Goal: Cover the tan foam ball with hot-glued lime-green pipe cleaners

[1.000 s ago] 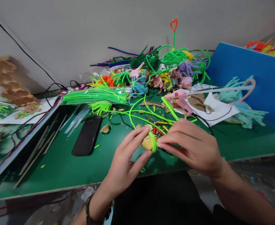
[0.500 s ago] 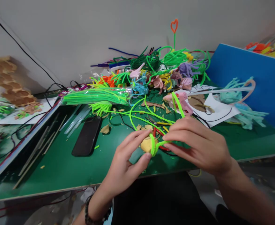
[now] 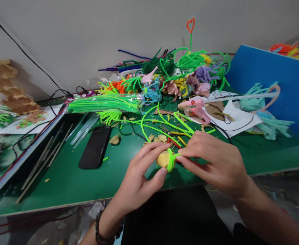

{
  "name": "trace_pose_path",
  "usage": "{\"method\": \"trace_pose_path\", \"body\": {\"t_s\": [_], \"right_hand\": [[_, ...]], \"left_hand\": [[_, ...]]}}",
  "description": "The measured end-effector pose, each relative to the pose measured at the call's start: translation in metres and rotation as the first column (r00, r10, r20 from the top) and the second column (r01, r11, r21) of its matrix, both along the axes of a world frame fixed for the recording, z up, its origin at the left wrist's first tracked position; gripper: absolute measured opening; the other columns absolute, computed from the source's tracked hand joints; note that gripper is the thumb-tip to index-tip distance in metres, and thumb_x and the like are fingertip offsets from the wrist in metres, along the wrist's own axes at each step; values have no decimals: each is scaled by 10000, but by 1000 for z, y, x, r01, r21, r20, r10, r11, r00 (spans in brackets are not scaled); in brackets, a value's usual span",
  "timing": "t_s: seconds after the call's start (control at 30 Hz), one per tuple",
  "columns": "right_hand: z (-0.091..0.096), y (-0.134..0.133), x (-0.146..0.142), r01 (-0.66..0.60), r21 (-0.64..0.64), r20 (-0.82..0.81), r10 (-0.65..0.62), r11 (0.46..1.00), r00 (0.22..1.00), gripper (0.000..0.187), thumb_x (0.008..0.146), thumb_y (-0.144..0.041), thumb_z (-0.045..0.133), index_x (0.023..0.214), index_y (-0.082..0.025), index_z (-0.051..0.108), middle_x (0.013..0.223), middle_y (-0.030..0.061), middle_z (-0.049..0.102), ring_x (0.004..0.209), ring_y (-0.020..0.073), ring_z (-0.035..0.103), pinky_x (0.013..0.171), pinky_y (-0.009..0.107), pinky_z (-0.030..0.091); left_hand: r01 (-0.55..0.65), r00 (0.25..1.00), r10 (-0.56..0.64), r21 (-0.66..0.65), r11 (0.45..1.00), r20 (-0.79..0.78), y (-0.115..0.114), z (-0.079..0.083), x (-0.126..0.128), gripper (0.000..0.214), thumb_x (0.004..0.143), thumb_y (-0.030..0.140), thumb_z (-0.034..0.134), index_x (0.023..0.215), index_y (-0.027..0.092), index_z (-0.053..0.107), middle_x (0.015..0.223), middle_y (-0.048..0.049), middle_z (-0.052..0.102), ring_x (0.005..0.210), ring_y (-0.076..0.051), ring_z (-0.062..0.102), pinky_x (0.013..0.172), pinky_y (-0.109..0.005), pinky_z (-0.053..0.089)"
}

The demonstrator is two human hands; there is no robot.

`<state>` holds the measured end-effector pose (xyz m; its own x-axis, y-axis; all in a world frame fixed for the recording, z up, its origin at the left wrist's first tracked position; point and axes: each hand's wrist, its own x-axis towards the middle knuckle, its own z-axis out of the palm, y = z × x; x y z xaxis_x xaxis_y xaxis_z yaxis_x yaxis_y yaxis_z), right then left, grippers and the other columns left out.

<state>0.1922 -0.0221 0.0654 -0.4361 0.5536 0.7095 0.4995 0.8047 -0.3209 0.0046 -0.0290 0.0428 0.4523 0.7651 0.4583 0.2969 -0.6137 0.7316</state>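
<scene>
My left hand [image 3: 144, 170] is closed around a small yellowish-tan piece [image 3: 162, 159], gripping it between thumb and fingers. A bright green pipe cleaner [image 3: 170, 163] wraps around one end of that piece. Between thumb and forefinger, my right hand [image 3: 210, 160] pinches the pipe cleaner just right of the wrap. Below and behind the hands are red-handled pliers [image 3: 173, 143], partly hidden. More green pipe cleaners [image 3: 149, 124] loop across the green table, and tan scraps [image 3: 161, 137] lie beside them.
A pink glue gun [image 3: 196, 108] rests on white paper at right. The black phone [image 3: 94, 148] lies left of my hands. Bundled pipe cleaners [image 3: 103, 103] pile along the wall. A blue board [image 3: 271, 88] stands at right, and thin sticks [image 3: 46, 160] lie at left.
My right hand has drawn slightly closer to the wrapped piece. The green strand that rose above it, in front of the glue gun, now lies lower, leaving the glue gun uncovered.
</scene>
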Motion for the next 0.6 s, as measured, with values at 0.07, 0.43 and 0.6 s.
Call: {"method": "trace_pose_path", "body": {"t_s": [0.07,0.43,0.6], "right_hand": [[1,-1,-1,8,-49,-6,-8,999,1000,131,824,-140,534,704,-193,522,609,-17,569,591,102,482,579,222,405],[9,-2,6,-1,-238,-23,-4,971,1000,73,781,-188,623,732,-162,575,670,-12,582,639,83,530,590,189,410],[10,3,13,-72,-275,21,80,959,997,46,803,-202,596,775,-167,605,736,2,569,683,90,540,611,201,413]], "left_hand": [[0,1000,1,49,999,-14,0,0,0,365,830,159,490,1192,196,506,1144,-84,575,1061,-184,542,928,-312,440],[44,995,-30,160,986,-93,1,-5,-3,411,824,182,498,1235,194,473,1167,-101,562,1080,-199,544,916,-311,455],[27,996,-14,144,989,-88,-1,-7,-4,441,829,181,491,1268,205,455,1190,-95,565,1095,-204,543,925,-315,453]]}}
